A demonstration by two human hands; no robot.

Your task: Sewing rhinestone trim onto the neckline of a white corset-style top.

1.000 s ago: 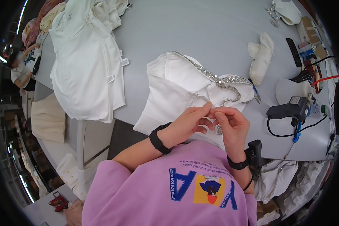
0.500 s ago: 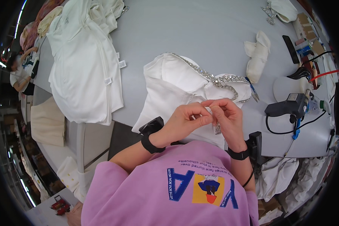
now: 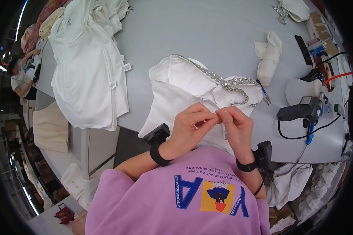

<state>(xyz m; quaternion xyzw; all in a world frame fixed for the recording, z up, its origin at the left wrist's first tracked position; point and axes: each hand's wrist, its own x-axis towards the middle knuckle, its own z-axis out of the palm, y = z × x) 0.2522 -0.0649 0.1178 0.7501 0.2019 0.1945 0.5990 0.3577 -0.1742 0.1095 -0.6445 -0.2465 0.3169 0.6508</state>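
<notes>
A white strapless bodice (image 3: 172,88) lies on the table in front of me, its cups toward the far side. Rhinestone trim (image 3: 226,83) runs along its top edge, and a loose length curls down toward my hands. My left hand (image 3: 190,127) and my right hand (image 3: 237,127) meet above the garment's near part, thumbs and forefingers pinched together tip to tip. Whatever sits between the fingertips is too small to make out. A bit of the trim shows just below the pinch, partly covered by my right hand.
White garments (image 3: 88,78) are heaped at the left. On the right are a cream cloth roll (image 3: 269,58), small scissors (image 3: 265,94), a dark grey hand-held tool (image 3: 300,110) with a looping cable, and a black phone-like slab (image 3: 303,50). A person (image 3: 23,76) stands far left.
My hands have shifted slightly, and the fingertips are pressed closer together. Less of the trim shows below them. The bodice and the things around it stay in place.
</notes>
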